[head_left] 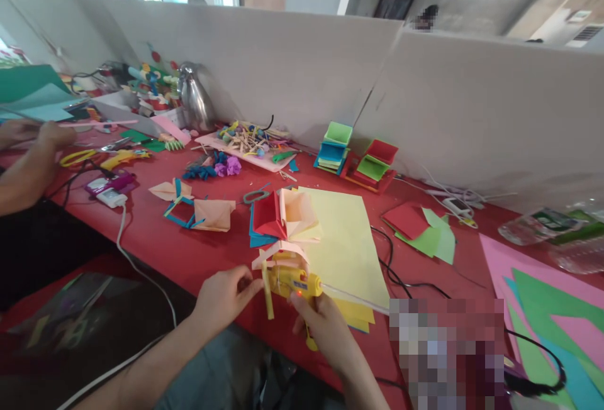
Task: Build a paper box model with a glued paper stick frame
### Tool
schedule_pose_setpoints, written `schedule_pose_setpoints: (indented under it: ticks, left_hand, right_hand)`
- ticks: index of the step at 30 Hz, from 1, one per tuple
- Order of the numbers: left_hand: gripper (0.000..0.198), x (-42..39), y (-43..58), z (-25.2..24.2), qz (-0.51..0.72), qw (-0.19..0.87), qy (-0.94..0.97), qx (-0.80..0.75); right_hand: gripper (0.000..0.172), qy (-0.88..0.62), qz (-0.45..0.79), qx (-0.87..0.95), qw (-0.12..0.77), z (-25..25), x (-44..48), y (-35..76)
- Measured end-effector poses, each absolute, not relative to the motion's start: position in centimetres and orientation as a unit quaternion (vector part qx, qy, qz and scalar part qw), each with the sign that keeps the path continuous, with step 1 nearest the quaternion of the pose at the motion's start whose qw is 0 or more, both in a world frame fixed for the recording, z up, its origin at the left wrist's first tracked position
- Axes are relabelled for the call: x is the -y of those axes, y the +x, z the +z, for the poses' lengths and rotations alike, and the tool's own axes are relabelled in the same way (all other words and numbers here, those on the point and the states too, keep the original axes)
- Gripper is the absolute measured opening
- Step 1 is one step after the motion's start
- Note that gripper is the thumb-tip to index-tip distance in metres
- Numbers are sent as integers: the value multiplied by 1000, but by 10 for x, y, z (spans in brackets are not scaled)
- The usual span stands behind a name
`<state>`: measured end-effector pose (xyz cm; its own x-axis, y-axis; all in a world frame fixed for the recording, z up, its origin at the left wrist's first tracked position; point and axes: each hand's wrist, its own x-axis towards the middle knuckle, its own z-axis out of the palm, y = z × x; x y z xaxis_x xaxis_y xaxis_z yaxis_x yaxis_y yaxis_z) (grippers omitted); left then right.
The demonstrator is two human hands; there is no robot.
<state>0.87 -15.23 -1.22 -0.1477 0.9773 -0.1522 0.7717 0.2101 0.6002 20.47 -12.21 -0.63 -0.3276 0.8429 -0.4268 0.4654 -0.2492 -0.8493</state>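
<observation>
Head view shows a yellow glue gun [293,279] at the near edge of the red table [189,256], gripped in the right hand [321,322], its indicator glowing red, a slim translucent glue stick [356,299] jutting from the back. The left hand [224,297] seems to pinch a narrow yellow paper strip [268,300] crosswise by the nozzle; whether the two touch is unclear. Gluing that strip appears to be the step in hand; the next move calls for steady fingers. Just beyond curls a smooth pale pink strip [283,246]. Farther out, a crisp red paper box [267,216] and a flared peach one [301,209] adjoin a flat pale-yellow sheet [352,240].
</observation>
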Motion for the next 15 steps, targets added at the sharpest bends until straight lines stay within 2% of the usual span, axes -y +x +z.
schedule_pose_setpoints:
  ticks: [3,5,9,15]
  left_hand:
    - [17,143,-1,-15,201,176,622,-736]
    - [16,137,-5,-19,192,141,649,-722]
    - [9,130,-9,-26,194,144,674,-698]
    - [10,129,-8,-31,223,153,694,-667]
  right_hand:
    - [39,-567,532,601,185,-5,125,205]
    - [40,-575,510,609,197,-3,129,204]
    - [41,-591,471,620,209,3,138,204]
    - [34,-590,396,650,271,22,141,242]
